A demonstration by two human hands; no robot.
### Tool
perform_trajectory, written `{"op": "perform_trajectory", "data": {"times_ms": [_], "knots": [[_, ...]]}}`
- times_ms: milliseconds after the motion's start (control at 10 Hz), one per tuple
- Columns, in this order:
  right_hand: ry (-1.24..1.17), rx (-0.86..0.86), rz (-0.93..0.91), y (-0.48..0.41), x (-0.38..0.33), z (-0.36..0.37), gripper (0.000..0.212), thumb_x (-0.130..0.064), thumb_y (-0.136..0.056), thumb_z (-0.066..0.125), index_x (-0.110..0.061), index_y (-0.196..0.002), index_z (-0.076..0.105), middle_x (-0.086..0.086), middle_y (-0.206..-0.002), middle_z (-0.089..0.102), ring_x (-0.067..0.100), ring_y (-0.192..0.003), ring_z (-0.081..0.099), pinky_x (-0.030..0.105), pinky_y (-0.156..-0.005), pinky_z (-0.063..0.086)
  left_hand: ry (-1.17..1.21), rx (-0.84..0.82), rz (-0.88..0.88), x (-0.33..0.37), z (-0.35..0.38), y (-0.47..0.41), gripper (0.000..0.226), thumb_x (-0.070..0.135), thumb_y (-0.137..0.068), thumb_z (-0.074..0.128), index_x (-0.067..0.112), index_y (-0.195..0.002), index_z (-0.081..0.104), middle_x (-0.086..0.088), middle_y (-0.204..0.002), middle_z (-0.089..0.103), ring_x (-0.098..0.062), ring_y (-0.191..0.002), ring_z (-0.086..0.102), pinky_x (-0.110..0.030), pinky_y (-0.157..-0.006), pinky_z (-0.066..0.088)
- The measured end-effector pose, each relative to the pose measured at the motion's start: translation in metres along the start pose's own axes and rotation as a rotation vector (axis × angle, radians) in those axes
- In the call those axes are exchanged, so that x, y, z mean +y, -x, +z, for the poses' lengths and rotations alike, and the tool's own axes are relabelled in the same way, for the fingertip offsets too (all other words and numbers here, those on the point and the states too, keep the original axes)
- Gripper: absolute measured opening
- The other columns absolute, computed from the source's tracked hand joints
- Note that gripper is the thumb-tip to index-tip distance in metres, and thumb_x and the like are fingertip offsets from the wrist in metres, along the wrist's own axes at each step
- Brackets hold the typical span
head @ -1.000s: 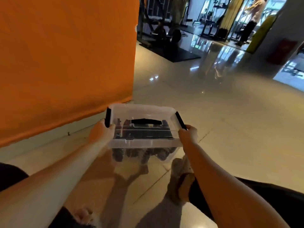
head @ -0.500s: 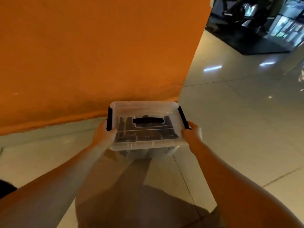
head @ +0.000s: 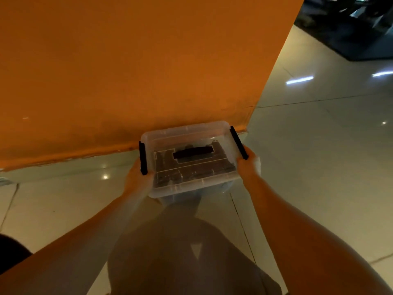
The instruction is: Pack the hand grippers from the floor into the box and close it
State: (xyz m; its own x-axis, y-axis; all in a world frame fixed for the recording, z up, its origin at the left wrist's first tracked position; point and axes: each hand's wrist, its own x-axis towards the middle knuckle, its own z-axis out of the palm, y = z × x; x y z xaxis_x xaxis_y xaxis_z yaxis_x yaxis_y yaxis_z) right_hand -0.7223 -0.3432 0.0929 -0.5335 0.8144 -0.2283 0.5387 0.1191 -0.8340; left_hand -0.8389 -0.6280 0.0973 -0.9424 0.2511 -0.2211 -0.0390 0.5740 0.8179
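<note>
A: What is being shown?

B: A clear box is being held over the floor, beside an orange wall. Its left end is being clasped by the left hand and its right end by the right hand. Each grip is being closed on the box.

A: What is being left undone?

B: Seemingly nothing. Dark hand grippers are being seen through the shut lid, and the black latches appear lowered.

No writing, label, brand or number can be read: none on the box, the wall or the floor.
</note>
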Motion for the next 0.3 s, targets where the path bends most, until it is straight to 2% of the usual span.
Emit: {"op": "perform_trajectory", "data": {"times_ms": [100,200,300], "knots": [[0.030,-0.030,0.043,0.012,-0.006,-0.009,0.050,-0.007,-0.089,0.050,-0.023,-0.136,0.060,0.004,-0.108,0.068,0.027,-0.095,0.063,0.037,-0.080,0.054,-0.064,-0.008,-0.098,0.008,-0.001,-0.003,0.027,0.017,-0.097,0.052,0.023,-0.123,0.055,-0.003,-0.110,0.063,-0.024,-0.094,0.060,-0.044,-0.082,0.050],[0.080,-0.055,0.058,0.034,-0.007,-0.028,0.033,-0.013,-0.093,0.055,-0.011,-0.126,0.063,0.006,-0.097,0.066,0.027,-0.088,0.063,0.038,-0.072,0.054,-0.178,0.038,-0.190,0.019,0.000,-0.002,0.037,0.026,-0.092,0.053,0.019,-0.129,0.054,-0.013,-0.117,0.062,-0.033,-0.097,0.062,-0.047,-0.081,0.053],[0.086,-0.054,0.056,0.053,-0.004,-0.053,0.045,-0.017,-0.096,0.062,-0.008,-0.140,0.056,0.010,-0.123,0.065,0.028,-0.113,0.062,0.040,-0.095,0.052,-0.188,0.067,-0.066,0.044,0.014,0.013,0.066,0.033,-0.088,0.058,0.030,-0.150,0.035,-0.010,-0.140,0.051,-0.036,-0.122,0.054,-0.055,-0.098,0.050]]}}
